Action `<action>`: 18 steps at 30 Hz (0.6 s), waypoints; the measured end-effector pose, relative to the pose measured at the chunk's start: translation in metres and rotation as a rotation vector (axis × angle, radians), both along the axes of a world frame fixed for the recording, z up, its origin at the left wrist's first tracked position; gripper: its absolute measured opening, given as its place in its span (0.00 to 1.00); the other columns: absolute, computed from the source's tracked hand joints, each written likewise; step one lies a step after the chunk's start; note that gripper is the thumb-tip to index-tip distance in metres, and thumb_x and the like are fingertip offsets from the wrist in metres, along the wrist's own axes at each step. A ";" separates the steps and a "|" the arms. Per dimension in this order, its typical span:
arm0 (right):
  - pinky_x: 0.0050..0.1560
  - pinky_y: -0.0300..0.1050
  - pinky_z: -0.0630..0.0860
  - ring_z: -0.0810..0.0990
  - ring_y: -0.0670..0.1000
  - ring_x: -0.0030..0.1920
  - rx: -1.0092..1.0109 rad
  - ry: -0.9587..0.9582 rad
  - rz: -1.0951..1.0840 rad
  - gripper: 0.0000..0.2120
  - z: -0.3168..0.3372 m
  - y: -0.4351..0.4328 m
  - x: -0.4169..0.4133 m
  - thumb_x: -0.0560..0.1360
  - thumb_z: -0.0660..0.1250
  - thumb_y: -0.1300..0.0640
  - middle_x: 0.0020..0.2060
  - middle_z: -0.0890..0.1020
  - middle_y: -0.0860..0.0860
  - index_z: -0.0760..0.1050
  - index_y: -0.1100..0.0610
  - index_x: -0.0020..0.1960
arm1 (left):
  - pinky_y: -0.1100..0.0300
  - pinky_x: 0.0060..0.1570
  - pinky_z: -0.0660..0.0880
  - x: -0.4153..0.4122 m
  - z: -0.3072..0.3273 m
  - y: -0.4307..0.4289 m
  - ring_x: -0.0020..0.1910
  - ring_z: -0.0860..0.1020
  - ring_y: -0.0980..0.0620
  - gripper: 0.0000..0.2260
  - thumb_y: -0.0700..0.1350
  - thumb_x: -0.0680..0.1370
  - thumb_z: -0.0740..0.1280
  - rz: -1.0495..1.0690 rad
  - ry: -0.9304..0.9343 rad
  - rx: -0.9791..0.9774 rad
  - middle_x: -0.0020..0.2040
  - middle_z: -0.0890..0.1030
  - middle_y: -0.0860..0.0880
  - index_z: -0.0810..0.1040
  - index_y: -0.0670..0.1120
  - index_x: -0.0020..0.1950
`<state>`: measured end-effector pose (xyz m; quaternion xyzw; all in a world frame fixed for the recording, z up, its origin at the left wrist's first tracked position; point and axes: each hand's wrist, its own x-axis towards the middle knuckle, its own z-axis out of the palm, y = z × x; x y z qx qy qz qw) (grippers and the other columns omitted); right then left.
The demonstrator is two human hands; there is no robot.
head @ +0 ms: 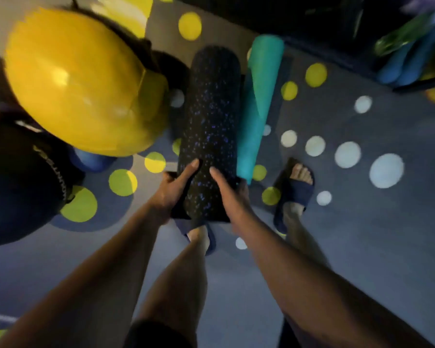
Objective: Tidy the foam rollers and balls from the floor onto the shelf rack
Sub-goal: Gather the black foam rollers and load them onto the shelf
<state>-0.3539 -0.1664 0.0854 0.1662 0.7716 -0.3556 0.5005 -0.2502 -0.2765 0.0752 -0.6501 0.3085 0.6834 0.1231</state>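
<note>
Head view: a black roller [209, 121], flecked with blue, is held by its near end in both hands, with its far end pointing away from the person. The left hand [172, 194] is wrapped round the roller's left side and the right hand [230, 197] round its right side, with both thumbs laid on top. Whether the far end rests on the floor [362, 247] cannot be told.

A teal roller [258, 104] is seen just beside the black one, on its right and roughly parallel to it. Its near end is close to the right hand's fingers, though contact cannot be made out.

A large yellow ball [81, 81] is seen to the left, close against the black roller, and a dark ball [15, 184] sits below it at the left edge.

At upper right, blue rollers [407, 61] are stacked on the rack [419, 84], well apart from the hands; that corner is dim and blurred.

The grey floor is marked with yellow-green and white dots [386, 170]. Both feet are shown in dark blue slides [293, 194], one partly hidden beneath the black roller.
</note>
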 end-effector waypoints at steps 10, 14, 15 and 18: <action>0.62 0.49 0.78 0.84 0.49 0.55 -0.160 0.026 0.391 0.23 0.386 -0.045 -0.099 0.68 0.77 0.37 0.52 0.85 0.44 0.80 0.45 0.58 | 0.49 0.45 0.83 -0.026 0.390 -0.044 0.47 0.86 0.47 0.29 0.58 0.67 0.82 -0.129 0.289 0.016 0.50 0.88 0.48 0.78 0.49 0.63; 0.64 0.51 0.78 0.85 0.51 0.57 -0.267 0.067 0.559 0.20 0.469 -0.074 -0.123 0.70 0.76 0.39 0.54 0.87 0.45 0.82 0.43 0.60 | 0.39 0.58 0.80 -0.034 0.462 -0.068 0.59 0.83 0.41 0.37 0.59 0.64 0.82 -0.186 0.360 -0.008 0.61 0.84 0.45 0.74 0.51 0.69; 0.64 0.52 0.78 0.85 0.50 0.57 -0.272 0.086 0.561 0.22 0.480 -0.078 -0.128 0.68 0.76 0.36 0.54 0.86 0.44 0.81 0.39 0.60 | 0.38 0.59 0.80 -0.039 0.477 -0.071 0.59 0.82 0.42 0.36 0.59 0.65 0.82 -0.179 0.374 -0.026 0.62 0.83 0.46 0.74 0.52 0.68; 0.64 0.52 0.78 0.84 0.48 0.55 -0.263 0.174 0.492 0.27 0.507 -0.083 -0.148 0.62 0.77 0.31 0.55 0.85 0.43 0.80 0.36 0.59 | 0.38 0.59 0.80 -0.065 0.500 -0.080 0.57 0.81 0.45 0.36 0.61 0.64 0.81 -0.159 0.392 -0.116 0.62 0.80 0.50 0.70 0.56 0.68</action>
